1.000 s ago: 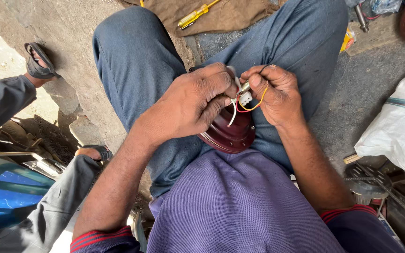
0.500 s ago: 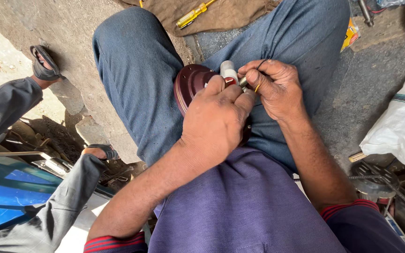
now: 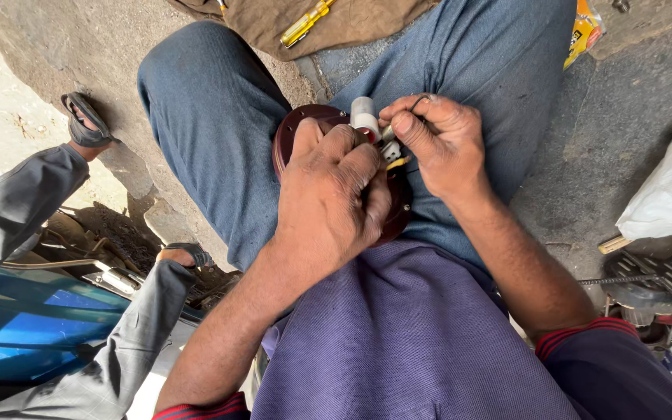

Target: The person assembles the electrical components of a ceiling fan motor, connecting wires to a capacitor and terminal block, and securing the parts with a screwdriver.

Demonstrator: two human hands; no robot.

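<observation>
At the centre of the frame a dark red round housing (image 3: pixel 305 128) rests on the person's lap, between the thighs in blue jeans (image 3: pixel 211 132). The left hand (image 3: pixel 336 198) lies over it from below, fingers curled and clamped around its near side, covering most of its face. The right hand (image 3: pixel 441 144) sits just to the right, touching the housing's upper edge, its thumb and forefinger pinched together on a thin dark wire (image 3: pixel 418 99). Between the two hands a small white cylinder (image 3: pixel 364 115) stands up from the housing, with a bit of white and yellow wiring (image 3: pixel 395 158) just below it. At the top of the frame a yellow screwdriver (image 3: pixel 305 23) lies on a brown cloth (image 3: pixel 351 23) on the ground. An orange packet (image 3: pixel 585 31) lies at the upper right, and a white sack (image 3: pixel 670 202) sits at the right edge above a round metal grille (image 3: pixel 647 276). At the left, another person's grey trouser legs (image 3: pixel 17 202) and sandalled foot (image 3: pixel 83 120) reach in, above a blue panel (image 3: pixel 33 327) at the lower left.
</observation>
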